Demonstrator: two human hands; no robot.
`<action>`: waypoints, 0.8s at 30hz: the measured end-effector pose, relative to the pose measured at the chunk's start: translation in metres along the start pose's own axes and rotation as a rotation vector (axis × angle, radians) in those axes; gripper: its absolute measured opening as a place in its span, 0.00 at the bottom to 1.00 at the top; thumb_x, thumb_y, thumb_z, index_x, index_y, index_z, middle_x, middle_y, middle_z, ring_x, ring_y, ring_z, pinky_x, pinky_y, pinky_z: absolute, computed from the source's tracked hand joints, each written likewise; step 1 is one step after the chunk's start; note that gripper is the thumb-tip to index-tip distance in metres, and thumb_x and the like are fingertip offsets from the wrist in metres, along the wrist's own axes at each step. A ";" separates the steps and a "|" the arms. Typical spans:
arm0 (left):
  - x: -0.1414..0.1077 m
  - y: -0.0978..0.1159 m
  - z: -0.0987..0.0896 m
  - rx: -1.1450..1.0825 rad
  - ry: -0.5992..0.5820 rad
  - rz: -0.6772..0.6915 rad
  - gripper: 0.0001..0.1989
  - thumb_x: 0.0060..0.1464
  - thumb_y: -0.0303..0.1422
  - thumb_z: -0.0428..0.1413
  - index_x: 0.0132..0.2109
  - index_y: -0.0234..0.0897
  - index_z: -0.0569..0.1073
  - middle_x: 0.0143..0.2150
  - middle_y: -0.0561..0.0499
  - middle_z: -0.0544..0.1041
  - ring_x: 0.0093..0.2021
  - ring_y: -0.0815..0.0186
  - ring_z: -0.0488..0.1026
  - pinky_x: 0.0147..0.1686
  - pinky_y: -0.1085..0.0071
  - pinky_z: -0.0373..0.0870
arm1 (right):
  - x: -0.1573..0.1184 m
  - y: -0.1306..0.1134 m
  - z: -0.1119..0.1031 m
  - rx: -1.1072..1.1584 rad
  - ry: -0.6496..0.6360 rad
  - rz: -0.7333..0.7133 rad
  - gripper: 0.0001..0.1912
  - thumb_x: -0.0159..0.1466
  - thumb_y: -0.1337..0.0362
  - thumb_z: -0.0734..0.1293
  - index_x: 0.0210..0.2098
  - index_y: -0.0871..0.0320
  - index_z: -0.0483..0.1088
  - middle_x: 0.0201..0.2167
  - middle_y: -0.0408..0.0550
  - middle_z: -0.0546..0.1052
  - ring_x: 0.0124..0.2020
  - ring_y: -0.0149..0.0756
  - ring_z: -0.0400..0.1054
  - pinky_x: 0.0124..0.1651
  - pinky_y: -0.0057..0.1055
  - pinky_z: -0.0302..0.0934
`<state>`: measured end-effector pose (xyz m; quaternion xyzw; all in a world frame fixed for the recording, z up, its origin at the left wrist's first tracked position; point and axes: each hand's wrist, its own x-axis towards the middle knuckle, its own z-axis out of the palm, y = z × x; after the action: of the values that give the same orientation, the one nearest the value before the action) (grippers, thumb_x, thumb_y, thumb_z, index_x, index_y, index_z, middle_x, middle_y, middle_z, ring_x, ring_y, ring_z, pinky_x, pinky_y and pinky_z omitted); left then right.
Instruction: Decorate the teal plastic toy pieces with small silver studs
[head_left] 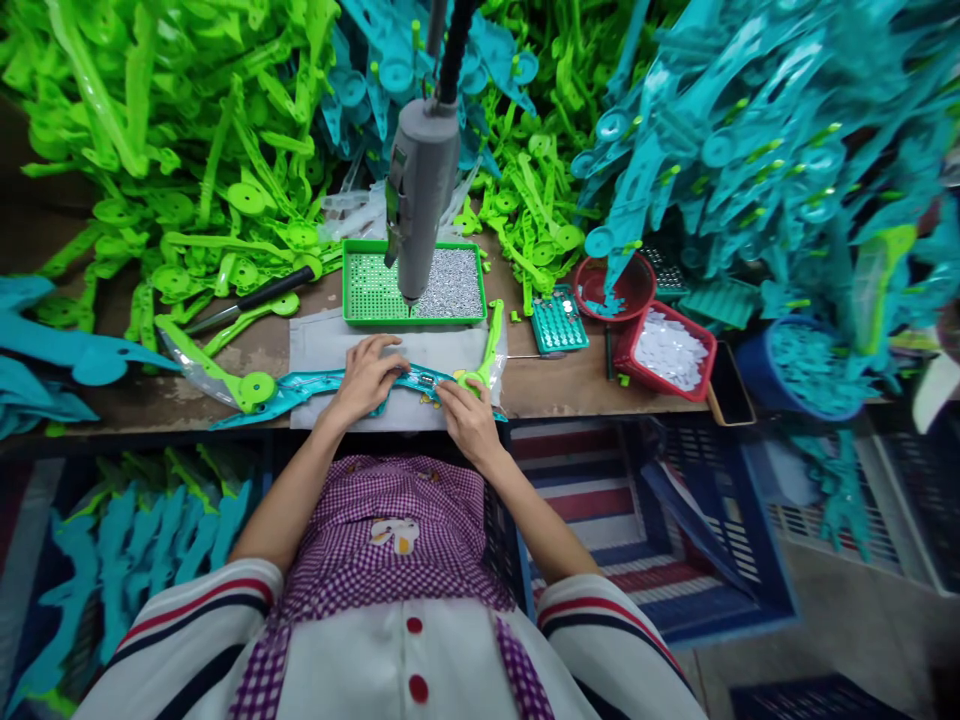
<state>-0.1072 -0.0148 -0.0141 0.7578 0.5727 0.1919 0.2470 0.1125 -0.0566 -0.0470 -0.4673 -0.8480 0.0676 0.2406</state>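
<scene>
A long teal plastic bow-shaped part [315,383] lies across a grey cloth [315,340] at the table's front edge. Green end pieces, one at the left [256,389] and one at the right [491,345], are joined to it. My left hand [367,378] is closed over its middle, fingers bent around the upper edge. To the right, my right hand [471,420] grips the same part, its fingertips beside a small metallic-looking piece [427,380] in a recess. Just beyond my hands, a grey electric screwdriver [424,190] hangs upright, its tip over a green tray [346,285] of small screws.
Piles of green parts [225,130] and teal parts [720,130] crowd the back. At the right stand a red tub of white pieces [660,385], a dark red bowl [637,275] and a blue bucket [765,385]. A black-handled tool [274,288] lies left. Crates [675,620] are below.
</scene>
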 end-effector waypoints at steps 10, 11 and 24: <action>-0.003 -0.003 0.001 0.049 -0.017 0.059 0.15 0.59 0.26 0.53 0.42 0.51 0.81 0.65 0.52 0.66 0.68 0.52 0.52 0.61 0.47 0.48 | 0.005 -0.009 -0.005 -0.069 -0.067 0.008 0.17 0.70 0.65 0.58 0.55 0.51 0.71 0.48 0.51 0.79 0.48 0.36 0.72 0.60 0.40 0.52; -0.003 -0.003 0.001 0.052 -0.014 0.061 0.15 0.59 0.26 0.53 0.42 0.51 0.81 0.65 0.52 0.66 0.68 0.52 0.52 0.61 0.47 0.48 | 0.005 -0.009 -0.005 -0.072 -0.065 0.007 0.17 0.70 0.65 0.58 0.54 0.51 0.72 0.48 0.51 0.79 0.48 0.36 0.71 0.59 0.40 0.52; -0.003 0.000 0.001 0.065 -0.075 0.086 0.18 0.58 0.22 0.51 0.41 0.50 0.81 0.65 0.51 0.66 0.68 0.52 0.52 0.61 0.47 0.48 | 0.028 -0.030 -0.020 -0.111 -0.228 0.165 0.14 0.67 0.66 0.59 0.50 0.52 0.71 0.47 0.50 0.76 0.46 0.41 0.68 0.53 0.42 0.50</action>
<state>-0.1078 -0.0173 -0.0149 0.7959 0.5360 0.1549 0.2350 0.0866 -0.0524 -0.0097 -0.5372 -0.8311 0.0927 0.1101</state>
